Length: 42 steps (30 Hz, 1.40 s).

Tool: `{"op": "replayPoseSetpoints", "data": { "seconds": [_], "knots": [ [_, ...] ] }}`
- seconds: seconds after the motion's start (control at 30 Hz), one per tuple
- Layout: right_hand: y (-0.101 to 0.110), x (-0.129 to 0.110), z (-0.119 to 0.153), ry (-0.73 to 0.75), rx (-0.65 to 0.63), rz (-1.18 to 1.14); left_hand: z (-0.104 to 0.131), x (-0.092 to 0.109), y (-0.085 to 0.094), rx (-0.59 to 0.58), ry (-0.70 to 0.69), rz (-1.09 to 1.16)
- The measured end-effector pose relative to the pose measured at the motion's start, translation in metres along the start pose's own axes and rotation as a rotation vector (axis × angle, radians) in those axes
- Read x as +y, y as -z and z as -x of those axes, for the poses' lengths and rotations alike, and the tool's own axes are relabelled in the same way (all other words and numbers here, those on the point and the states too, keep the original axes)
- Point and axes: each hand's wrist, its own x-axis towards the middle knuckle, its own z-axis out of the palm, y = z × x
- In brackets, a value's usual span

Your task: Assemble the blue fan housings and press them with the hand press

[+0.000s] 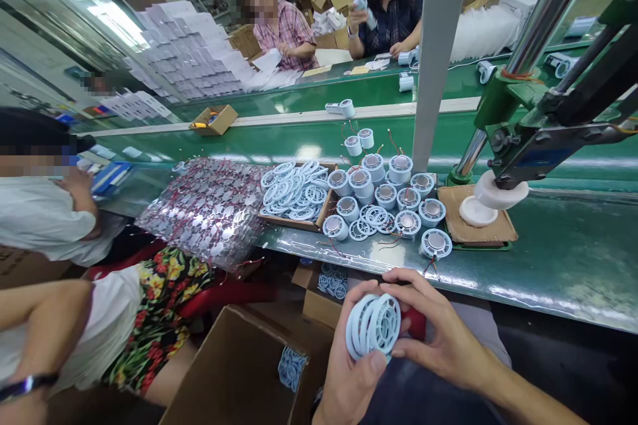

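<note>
Our left hand [346, 375] clamps its fingers round leaning blue rings [373, 327]; right hand [451, 339], fingers apart, beside them. Uneven stacking could spill some.

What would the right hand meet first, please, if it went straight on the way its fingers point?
Most likely the stack of pale blue rings in the left hand; the right hand looks very close to it, though depth is unclear.

Press [531, 123] partly beyond the right edge
</note>
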Motion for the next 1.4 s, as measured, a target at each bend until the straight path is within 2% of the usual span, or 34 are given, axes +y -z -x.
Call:
{"op": "replayPoseSetpoints", "data": {
  "seconds": [0.2,0.33,0.53,0.67,0.73,0.87,0.97,1.1,1.17,1.3,1.4],
  "knots": [
    [-0.002,-0.004,0.003,0.055,0.011,-0.026,-0.007,-0.004,0.01,-0.106,0.069,0.041],
    [-0.005,-0.005,0.004,0.16,0.025,-0.056,-0.01,-0.003,0.008,-0.184,0.05,0.091],
    [-0.005,-0.012,0.004,0.243,0.021,-0.063,-0.01,-0.002,0.007,-0.262,0.075,0.11],
    [-0.003,-0.015,0.004,0.315,-0.005,0.121,-0.008,-0.002,0.012,-0.214,0.074,0.071],
    [-0.003,-0.012,0.002,0.363,0.021,0.251,-0.007,-0.003,0.015,-0.196,0.078,0.064],
    [-0.001,-0.001,-0.002,0.547,0.203,0.477,-0.008,-0.006,0.019,-0.126,0.146,0.143],
    [0.001,0.005,-0.005,0.589,0.305,0.503,-0.008,-0.008,0.017,-0.039,0.21,0.233],
    [0.001,0.003,-0.005,0.455,0.346,0.335,-0.007,-0.005,0.011,0.004,0.21,0.243],
    [0.001,-0.001,-0.005,0.329,0.301,0.195,-0.006,-0.003,0.009,0.004,0.17,0.21],
    [-0.001,-0.009,-0.007,0.07,0.122,-0.048,-0.004,-0.004,0.007,-0.007,0.113,0.118],
    [-0.002,-0.012,-0.012,-0.065,0.114,-0.121,-0.003,-0.006,0.008,-0.051,0.148,0.066]
  ]
}}
